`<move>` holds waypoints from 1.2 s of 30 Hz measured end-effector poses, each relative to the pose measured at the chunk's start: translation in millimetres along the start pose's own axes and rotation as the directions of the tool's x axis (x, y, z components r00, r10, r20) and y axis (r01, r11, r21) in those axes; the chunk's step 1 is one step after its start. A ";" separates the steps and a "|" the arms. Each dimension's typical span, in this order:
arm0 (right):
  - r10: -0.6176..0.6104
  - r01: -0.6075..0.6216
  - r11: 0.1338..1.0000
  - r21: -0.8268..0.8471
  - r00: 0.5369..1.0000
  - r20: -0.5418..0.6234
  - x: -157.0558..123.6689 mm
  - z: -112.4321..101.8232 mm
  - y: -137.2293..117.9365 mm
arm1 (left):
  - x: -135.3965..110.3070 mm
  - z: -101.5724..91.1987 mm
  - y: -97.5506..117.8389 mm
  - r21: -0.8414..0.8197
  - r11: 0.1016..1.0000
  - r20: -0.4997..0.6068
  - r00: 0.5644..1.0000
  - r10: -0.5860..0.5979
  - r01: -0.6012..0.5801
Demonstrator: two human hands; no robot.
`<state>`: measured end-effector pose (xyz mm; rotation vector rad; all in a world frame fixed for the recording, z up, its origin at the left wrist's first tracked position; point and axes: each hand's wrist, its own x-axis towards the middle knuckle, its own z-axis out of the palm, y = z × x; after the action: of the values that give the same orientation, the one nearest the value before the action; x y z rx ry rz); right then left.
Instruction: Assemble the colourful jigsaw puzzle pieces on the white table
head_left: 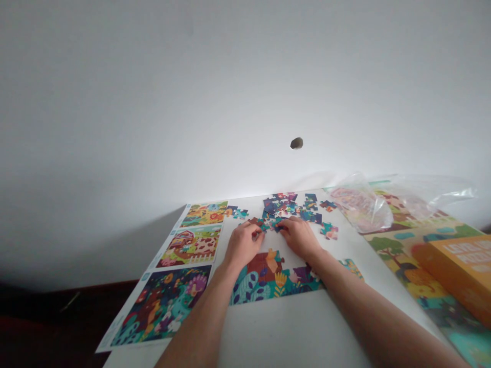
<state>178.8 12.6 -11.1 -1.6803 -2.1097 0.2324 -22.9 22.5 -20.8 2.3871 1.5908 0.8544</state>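
My left hand [244, 244] is closed, thumb and forefinger pinched at the edge of a brown and teal puzzle piece [258, 222]. Opposite it, my right hand [301, 236] has its fingertips together on a dark blue and teal puzzle piece [275, 224]. The fingers partly cover both pieces. Below the hands lies a joined strip of puzzle [255, 286] with leaves, a yellow flower and a brown animal; my right forearm hides part of it. Behind the hands is a heap of loose puzzle pieces [282, 205].
A picture sheet [153, 268] with three printed scenes lies at the table's left edge. Loose pieces [329, 231] are scattered right of the hands. Clear plastic bags [368, 209] and an orange box [460, 266] rest on a printed board at right. A wall [230, 102] stands behind.
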 end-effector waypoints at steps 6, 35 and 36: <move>-0.080 0.079 0.995 0.057 0.997 0.012 0.0 0.7 -1.0 | 0.2 -1.1 2.4 0.045 0.999 0.005 1.000 0.019 -0.019; 0.141 -0.168 0.977 -0.134 0.972 -0.188 3.0 -11.4 18.4 | -7.5 -12.5 18.8 0.026 0.984 0.172 0.971 0.167 -0.174; 0.186 -0.214 0.964 -0.157 0.967 -0.175 2.9 -12.4 21.4 | -8.0 -13.4 19.8 -0.007 0.980 0.194 0.961 0.195 -0.198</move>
<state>202.6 19.1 -7.7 -1.9479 -1.8905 -0.0285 -16.3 4.5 -4.4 2.5788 1.3085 0.6197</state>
